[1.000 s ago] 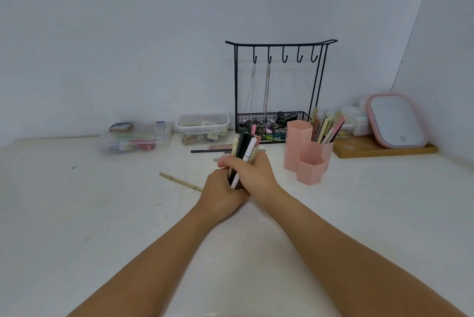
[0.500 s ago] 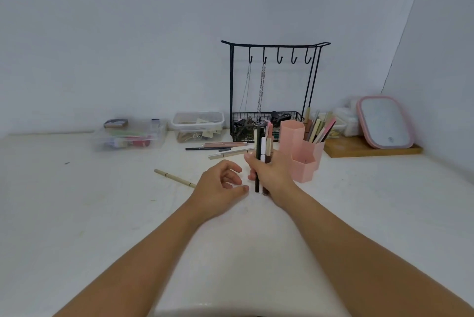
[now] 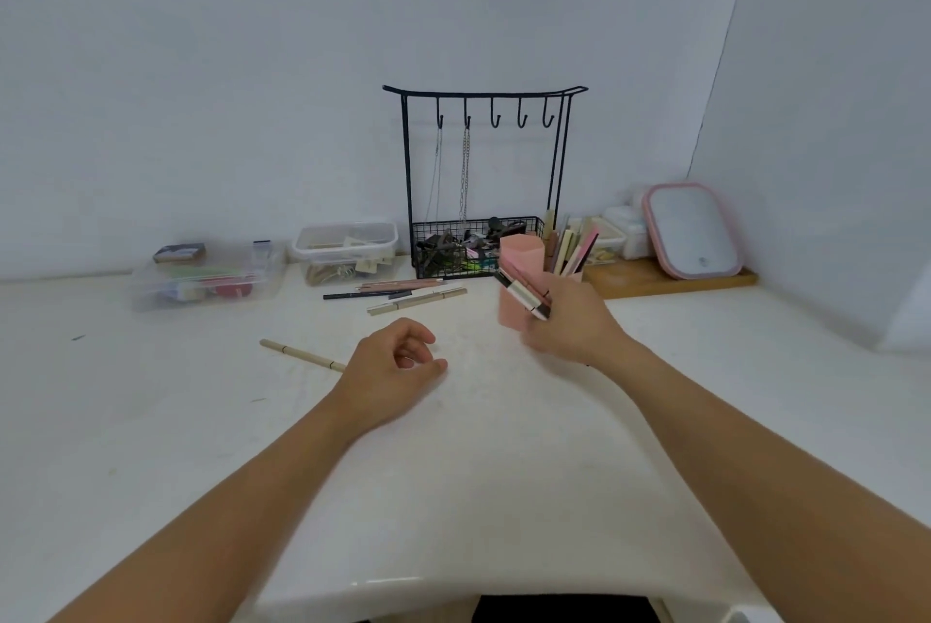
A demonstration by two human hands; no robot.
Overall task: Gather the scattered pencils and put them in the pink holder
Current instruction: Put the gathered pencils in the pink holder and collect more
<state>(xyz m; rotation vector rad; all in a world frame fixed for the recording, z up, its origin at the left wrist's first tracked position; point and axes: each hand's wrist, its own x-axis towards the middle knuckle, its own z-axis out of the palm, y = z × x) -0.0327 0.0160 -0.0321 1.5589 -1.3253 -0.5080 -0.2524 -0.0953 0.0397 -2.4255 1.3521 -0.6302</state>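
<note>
My right hand grips a bundle of pencils, tilted up to the left, right in front of the pink holder. The holder's rear compartment has several pencils standing in it; my hand hides its lower front. My left hand rests on the table with fingers loosely curled, holding nothing. A beige pencil lies just left of that hand. Several more loose pencils lie on the table in front of the black wire rack.
A black wire rack with hooks, chains and a cluttered basket stands behind the holder. Two clear plastic boxes sit at the back left. A wooden tray with a pink-rimmed mirror is at the back right.
My left hand let go of the bundle and dropped to the table. My right hand carried the pencils to the right, up to the pink holder, and tilted them.
</note>
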